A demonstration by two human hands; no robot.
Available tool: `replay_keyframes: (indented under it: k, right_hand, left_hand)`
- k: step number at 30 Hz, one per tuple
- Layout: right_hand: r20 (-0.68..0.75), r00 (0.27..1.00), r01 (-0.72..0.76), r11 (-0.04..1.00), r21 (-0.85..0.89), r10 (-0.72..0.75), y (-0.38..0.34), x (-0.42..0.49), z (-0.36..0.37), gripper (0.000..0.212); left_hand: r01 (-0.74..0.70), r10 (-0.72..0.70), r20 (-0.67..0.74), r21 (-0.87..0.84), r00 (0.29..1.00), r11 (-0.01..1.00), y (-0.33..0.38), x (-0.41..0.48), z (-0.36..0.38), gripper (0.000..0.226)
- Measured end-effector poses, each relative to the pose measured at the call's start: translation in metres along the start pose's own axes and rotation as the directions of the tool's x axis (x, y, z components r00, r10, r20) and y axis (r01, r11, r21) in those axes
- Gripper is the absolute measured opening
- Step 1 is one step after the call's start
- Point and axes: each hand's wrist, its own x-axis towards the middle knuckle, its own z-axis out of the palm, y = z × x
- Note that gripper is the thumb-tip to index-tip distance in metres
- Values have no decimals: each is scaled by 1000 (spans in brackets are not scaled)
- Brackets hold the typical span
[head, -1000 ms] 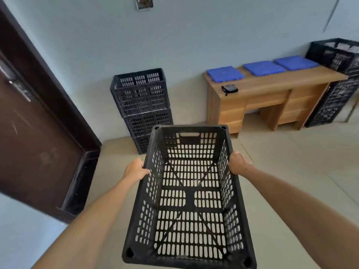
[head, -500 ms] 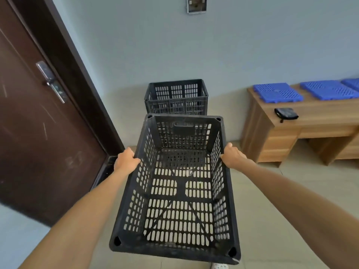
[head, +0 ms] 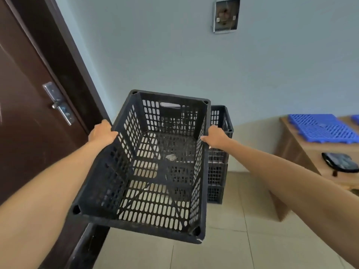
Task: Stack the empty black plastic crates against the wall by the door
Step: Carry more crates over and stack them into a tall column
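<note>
- Head view: empty black carried crate (head: 151,179) fills centre frame, held in the air, open side up, far end tipped slightly up twd the wall (head: 174,55).
- Hands apart, one per long side: left hand (head: 102,132) clamped on the left rim, right hand (head: 214,137) clamped on the right rim, both nr the far end.
- Stack (head: 218,162) of black crates stands on the floor (head: 242,239) against the wall, just right of centre, mostly hidden behind the carried crate. Door (head: 29,123) takes the left of frame.
- Right edge: wooden tabletop (head: 314,150) w/ blue panels (head: 320,127) and a dark pouch (head: 340,164).
- Change vs 1 s ago: the stack was well apart, up the frame. Now it sits directly behind the carried crate and looks much closer. Tabletop has slid to the right edge and the door has grown, so the person has closed in and turned twd the stack.
- Meaning: approach is about done. Crate is not yet on the stack. Prob next is to lift it over the top rim, square up the corners and lower.
</note>
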Motion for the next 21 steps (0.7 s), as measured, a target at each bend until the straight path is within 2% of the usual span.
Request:
replay_keyframes:
  k: [2, 7, 14, 16, 21]
  right_hand:
    - [-19, 1000, 21, 1000, 18, -20, -19, 33, -10, 42]
    - [-66, 998, 14, 999, 32, -12, -62, 107, -32, 45]
    - [-164, 977, -120, 986, 119, 139, -81, 190, -44, 45]
    - [-171, 968, -159, 975, 158, 186, -81, 209, -43, 41]
    - [-153, 952, -235, 952, 194, 266, -77, 235, -52, 44]
  left_hand:
    - [-9, 10, -30, 18, 1000, 1000, 5, 46, -12, 43]
    - [-82, 85, -74, 48, 994, 995, 34, 163, -37, 47]
    - [-298, 301, -39, 71, 953, 952, 96, 301, -43, 50]
    - [-352, 356, -32, 86, 934, 932, 117, 328, -41, 54]
    - [-490, 496, -34, 121, 867, 864, 174, 385, -33, 45]
